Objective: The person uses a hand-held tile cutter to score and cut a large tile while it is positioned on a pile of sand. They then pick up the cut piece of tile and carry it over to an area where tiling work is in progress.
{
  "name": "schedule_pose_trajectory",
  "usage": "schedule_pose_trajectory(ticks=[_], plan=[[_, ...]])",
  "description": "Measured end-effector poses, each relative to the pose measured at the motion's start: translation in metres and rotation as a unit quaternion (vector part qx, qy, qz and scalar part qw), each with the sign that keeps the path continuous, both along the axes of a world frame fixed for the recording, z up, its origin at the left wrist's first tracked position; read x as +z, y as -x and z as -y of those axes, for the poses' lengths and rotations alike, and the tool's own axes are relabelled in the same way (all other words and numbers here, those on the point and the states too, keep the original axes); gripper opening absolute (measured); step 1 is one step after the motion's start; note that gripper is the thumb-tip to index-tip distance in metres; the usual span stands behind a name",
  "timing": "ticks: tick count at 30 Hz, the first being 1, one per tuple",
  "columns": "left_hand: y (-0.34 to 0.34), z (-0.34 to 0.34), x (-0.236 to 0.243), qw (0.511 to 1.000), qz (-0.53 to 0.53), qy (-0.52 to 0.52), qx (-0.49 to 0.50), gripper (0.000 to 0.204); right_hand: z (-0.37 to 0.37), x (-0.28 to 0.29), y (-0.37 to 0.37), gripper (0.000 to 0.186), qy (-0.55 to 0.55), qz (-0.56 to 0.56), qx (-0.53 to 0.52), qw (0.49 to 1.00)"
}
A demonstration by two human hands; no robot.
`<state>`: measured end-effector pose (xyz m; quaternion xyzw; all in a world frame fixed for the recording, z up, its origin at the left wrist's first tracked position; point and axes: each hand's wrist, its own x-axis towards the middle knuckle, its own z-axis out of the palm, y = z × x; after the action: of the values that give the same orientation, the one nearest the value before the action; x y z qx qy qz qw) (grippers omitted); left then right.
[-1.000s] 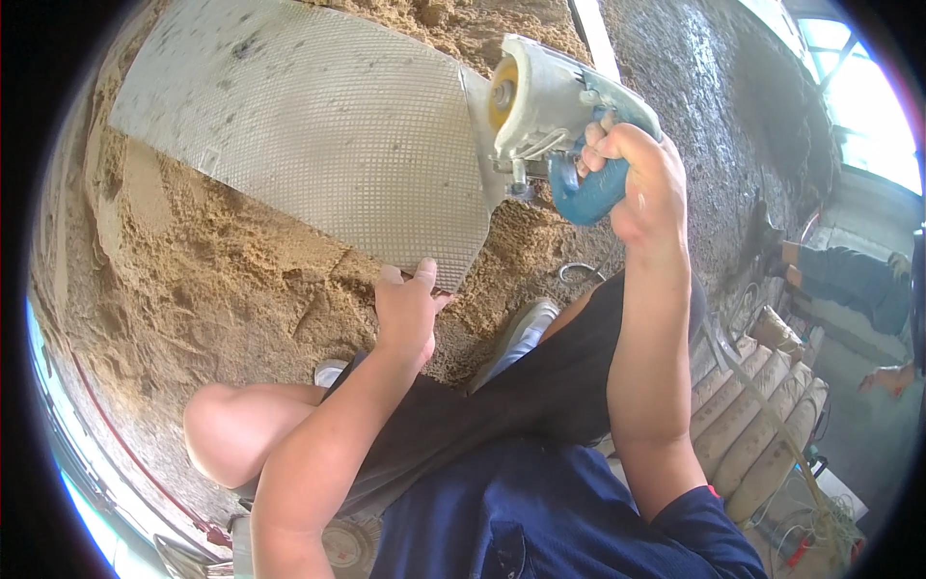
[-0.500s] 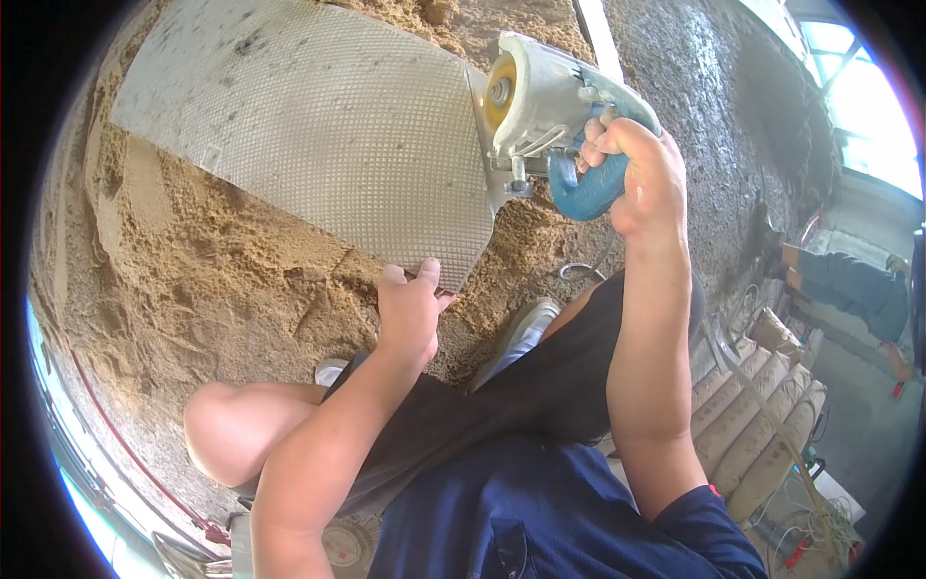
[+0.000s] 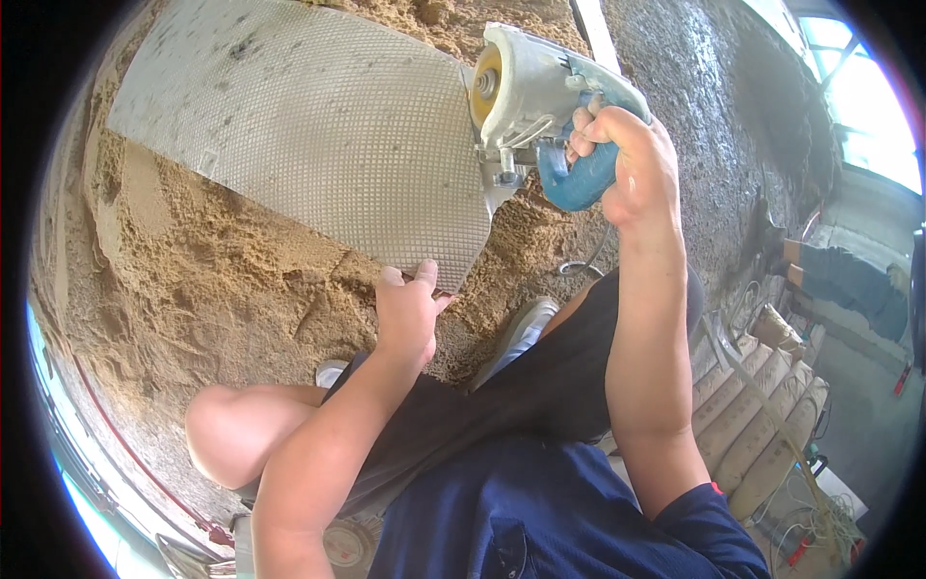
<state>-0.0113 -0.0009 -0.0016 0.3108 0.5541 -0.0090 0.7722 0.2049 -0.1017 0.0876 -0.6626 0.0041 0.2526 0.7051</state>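
A large grey tile [image 3: 309, 135] lies over the sand with its grid-patterned side up and its near right corner trimmed at a slant. My left hand [image 3: 405, 314] grips the tile's near edge, thumb and finger on top and the other fingers partly hidden beneath. In my right hand [image 3: 637, 164] is the blue handle of a handheld tile saw [image 3: 540, 87]. The saw rests against the tile's right edge, its yellow round hub facing the tile. Its guard and the tile hide most of the blade.
Loose sand [image 3: 222, 251] surrounds the tile. Wet grey mortar [image 3: 714, 106] covers the floor to the right. Several filled sacks [image 3: 762, 405] lie at the lower right beside cables. Another person's leg [image 3: 849, 280] shows at the far right. My shoe [image 3: 521, 333] is close to the tile.
My right hand and the saw have shifted slightly away from me and to the left along the tile's right edge. My left hand has stayed put. At far right, the other person's hand has left view.
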Motion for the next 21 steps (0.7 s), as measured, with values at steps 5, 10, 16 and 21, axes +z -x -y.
schedule_pose_trajectory(ticks=[5, 10, 16, 21], plan=[[-0.002, -0.001, 0.005, 1.0, -0.014, -0.001, 0.0, 0.02, 0.001, 0.004, 0.002, 0.035, 0.013, 0.001, -0.018, 1.0], [0.001, -0.001, 0.002, 1.0, -0.006, -0.003, -0.004, 0.02, 0.004, 0.006, 0.0, 0.035, 0.023, -0.001, -0.028, 0.999], [-0.001, -0.001, 0.002, 0.999, -0.01, 0.003, -0.032, 0.023, 0.007, -0.002, -0.005, 0.035, -0.019, 0.013, -0.006, 1.0], [0.001, 0.0, -0.002, 1.0, -0.014, 0.006, -0.007, 0.022, -0.008, -0.002, -0.007, 0.035, -0.023, 0.002, 0.0, 1.0]])
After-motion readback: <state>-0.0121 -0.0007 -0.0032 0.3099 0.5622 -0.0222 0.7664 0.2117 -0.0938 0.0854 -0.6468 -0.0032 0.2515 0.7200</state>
